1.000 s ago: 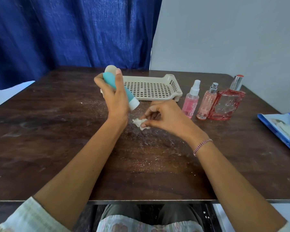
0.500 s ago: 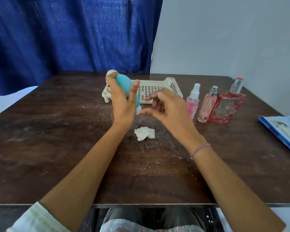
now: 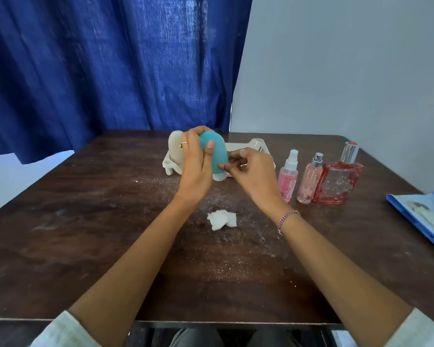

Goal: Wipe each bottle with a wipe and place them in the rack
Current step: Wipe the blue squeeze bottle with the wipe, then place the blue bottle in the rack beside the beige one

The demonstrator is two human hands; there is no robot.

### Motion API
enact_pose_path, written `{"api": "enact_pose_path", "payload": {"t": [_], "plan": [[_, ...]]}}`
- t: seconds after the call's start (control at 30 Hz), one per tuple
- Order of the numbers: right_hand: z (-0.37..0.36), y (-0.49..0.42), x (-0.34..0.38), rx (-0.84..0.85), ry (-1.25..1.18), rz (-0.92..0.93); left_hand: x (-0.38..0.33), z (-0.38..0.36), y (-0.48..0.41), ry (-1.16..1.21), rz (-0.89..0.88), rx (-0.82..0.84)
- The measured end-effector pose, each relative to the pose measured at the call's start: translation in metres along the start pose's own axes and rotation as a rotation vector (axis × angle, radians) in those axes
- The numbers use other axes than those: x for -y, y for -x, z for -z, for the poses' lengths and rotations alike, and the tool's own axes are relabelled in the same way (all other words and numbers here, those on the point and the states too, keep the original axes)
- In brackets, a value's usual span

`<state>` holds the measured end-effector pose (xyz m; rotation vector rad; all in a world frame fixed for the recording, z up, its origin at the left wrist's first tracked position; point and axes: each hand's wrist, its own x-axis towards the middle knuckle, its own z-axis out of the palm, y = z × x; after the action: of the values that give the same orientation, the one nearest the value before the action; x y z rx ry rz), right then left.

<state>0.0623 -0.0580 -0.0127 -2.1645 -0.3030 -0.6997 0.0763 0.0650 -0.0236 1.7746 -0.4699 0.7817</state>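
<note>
My left hand (image 3: pixel 194 164) grips a teal squeeze bottle (image 3: pixel 217 152) with a white cap pointing down, held over the near edge of the cream rack (image 3: pixel 257 145). A beige bottle (image 3: pixel 176 149) stands in the rack's left end, just behind my left hand. My right hand (image 3: pixel 252 172) is beside the teal bottle, its fingertips touching the bottle's lower side, holding nothing. A crumpled white wipe (image 3: pixel 222 219) lies on the table between my forearms.
To the right of the rack stand two pink spray bottles (image 3: pixel 288 175) (image 3: pixel 310 177) and a red glass perfume bottle (image 3: pixel 338 180). A blue wipe packet (image 3: pixel 421 216) lies at the table's right edge. The dark wooden table (image 3: pixel 85 221) is dusty.
My right hand let go of the wipe, which now lies on the table, and rose to the teal bottle. My left hand carried the bottle away from me to the rack and turned it upright, cap down.
</note>
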Motion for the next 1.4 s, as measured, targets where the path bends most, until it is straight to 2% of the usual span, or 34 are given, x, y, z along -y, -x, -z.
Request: {"api": "enact_pose_path", "payload": {"t": [0.1, 0.23, 0.37, 0.6, 0.97, 1.4], "plan": [[-0.008, -0.017, -0.002, -0.015, -0.028, -0.033, 0.01, 0.015, -0.016, -0.018, 0.045, 0.026], [-0.029, -0.037, 0.0, -0.033, -0.029, -0.023, 0.013, 0.022, -0.029, 0.03, 0.278, -0.17], [-0.046, -0.048, -0.002, -0.034, -0.025, -0.003, 0.025, 0.022, -0.03, 0.061, 0.388, -0.302], [-0.065, -0.05, -0.023, 0.015, -0.046, -0.082, 0.031, 0.007, -0.018, 0.003, 0.444, -0.265], [-0.079, -0.059, -0.039, 0.109, -0.069, -0.101, 0.05, 0.005, -0.013, -0.137, 0.517, -0.217], [-0.087, -0.059, -0.044, 0.127, 0.005, -0.116, 0.049, 0.002, -0.013, -0.072, 0.582, -0.181]]}}
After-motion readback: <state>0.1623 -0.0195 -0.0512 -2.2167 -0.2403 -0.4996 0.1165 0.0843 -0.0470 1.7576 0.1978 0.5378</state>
